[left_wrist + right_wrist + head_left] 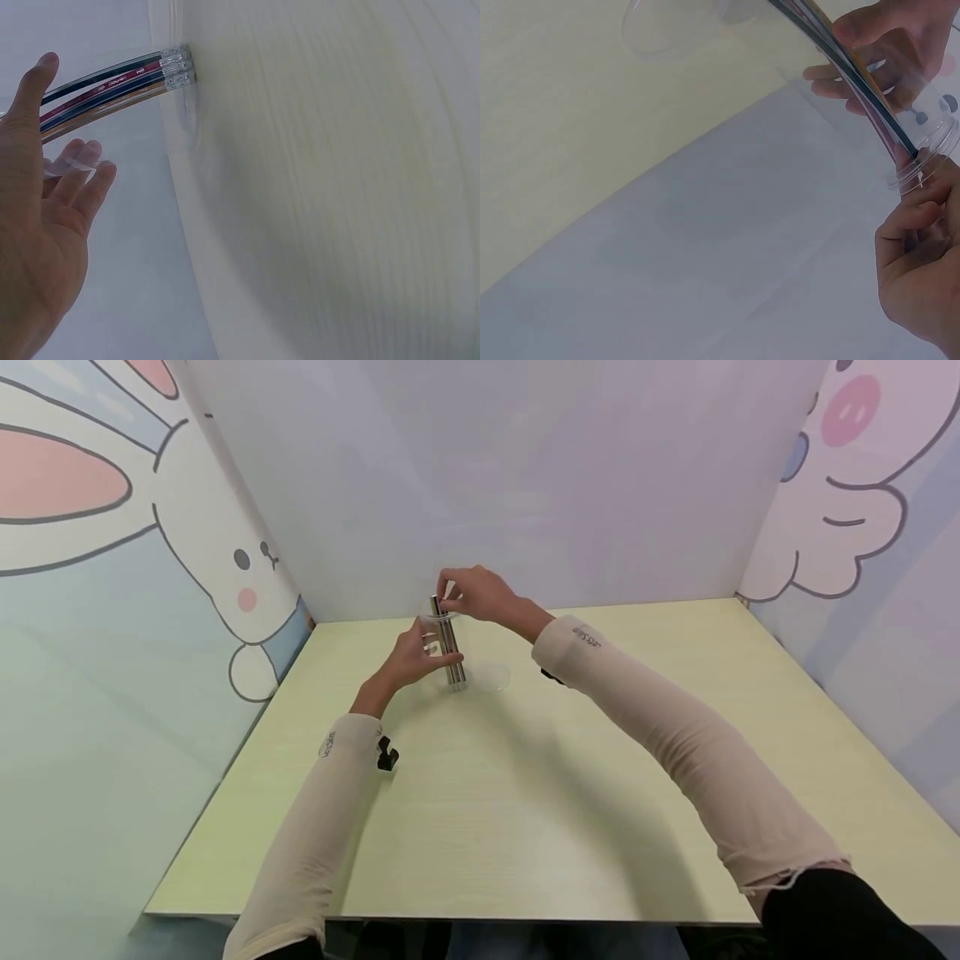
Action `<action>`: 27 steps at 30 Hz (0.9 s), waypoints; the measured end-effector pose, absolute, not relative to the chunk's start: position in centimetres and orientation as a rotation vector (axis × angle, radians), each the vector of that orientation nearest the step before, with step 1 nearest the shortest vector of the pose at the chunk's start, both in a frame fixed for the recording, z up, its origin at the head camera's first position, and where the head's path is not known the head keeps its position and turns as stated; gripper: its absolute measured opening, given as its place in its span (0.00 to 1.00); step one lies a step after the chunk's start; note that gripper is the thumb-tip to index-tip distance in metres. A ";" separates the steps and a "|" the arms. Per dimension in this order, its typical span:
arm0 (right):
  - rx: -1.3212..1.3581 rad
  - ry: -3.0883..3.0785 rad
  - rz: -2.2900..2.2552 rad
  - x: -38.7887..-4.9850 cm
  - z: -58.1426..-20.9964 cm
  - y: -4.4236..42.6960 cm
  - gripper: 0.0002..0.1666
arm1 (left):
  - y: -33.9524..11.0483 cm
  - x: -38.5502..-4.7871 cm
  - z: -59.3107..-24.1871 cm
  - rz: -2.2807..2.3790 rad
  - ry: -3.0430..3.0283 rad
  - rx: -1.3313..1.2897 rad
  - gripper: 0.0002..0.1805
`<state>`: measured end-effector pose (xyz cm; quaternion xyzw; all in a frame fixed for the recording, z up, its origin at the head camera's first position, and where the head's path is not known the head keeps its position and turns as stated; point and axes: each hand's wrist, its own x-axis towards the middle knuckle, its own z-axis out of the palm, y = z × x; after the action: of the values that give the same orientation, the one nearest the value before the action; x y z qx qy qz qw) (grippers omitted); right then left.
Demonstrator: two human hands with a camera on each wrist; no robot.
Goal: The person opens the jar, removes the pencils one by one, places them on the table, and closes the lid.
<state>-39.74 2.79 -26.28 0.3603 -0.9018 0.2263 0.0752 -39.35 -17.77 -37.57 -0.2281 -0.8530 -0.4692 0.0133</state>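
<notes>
Gripping a clear jar [906, 180] with my left hand [412, 657], thumb on one side, fingers on the other, mouth up. Pencils [112, 88] inside: dark green, red, blue and yellow-orange, lying side by side. Long axis runs along the jar, steep, upper end leaning left in the head view. Silver ferrule ends [178, 67] point down at the jar's base; opposite ends point up at the mouth. My right hand [480, 593] is over the rim, thumb and fingertips pinching at the pencils' upper ends; can't tell how many they have. Jar and pencils sit over the far part of the table [465, 827]; can't tell whether the base touches down. Clear round lid [491, 677] lies flat just right of it.
</notes>
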 end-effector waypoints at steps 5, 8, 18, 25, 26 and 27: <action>1.056 -2.742 0.689 -39.9 -26.4 2.7 0.11 | -17.7 -39.4 -37.7 -1.463 -2.654 -0.715 0.51; 1.047 -2.748 0.699 -40.1 -26.5 2.7 0.10 | -17.7 -39.5 -37.7 -1.457 -2.653 -0.713 0.52; 1.044 -2.725 0.724 -39.9 -26.9 2.7 0.10 | -17.7 -39.4 -37.7 -1.447 -2.660 -0.713 0.53; 1.074 -2.636 0.687 -39.7 -27.1 2.9 0.11 | -17.8 -39.4 -37.7 -1.436 -2.665 -0.698 0.53; 1.077 -2.620 0.684 -39.7 -27.0 2.9 0.11 | -17.8 -39.4 -37.7 -1.435 -2.666 -0.695 0.53; 1.076 -2.603 0.681 -39.7 -27.0 3.0 0.12 | -17.8 -39.3 -37.7 -1.433 -2.667 -0.692 0.53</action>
<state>-39.71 3.00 -26.99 0.3687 -0.8915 0.2333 0.1217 -39.34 -17.76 -37.67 -0.2229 -0.8586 -0.4613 0.0179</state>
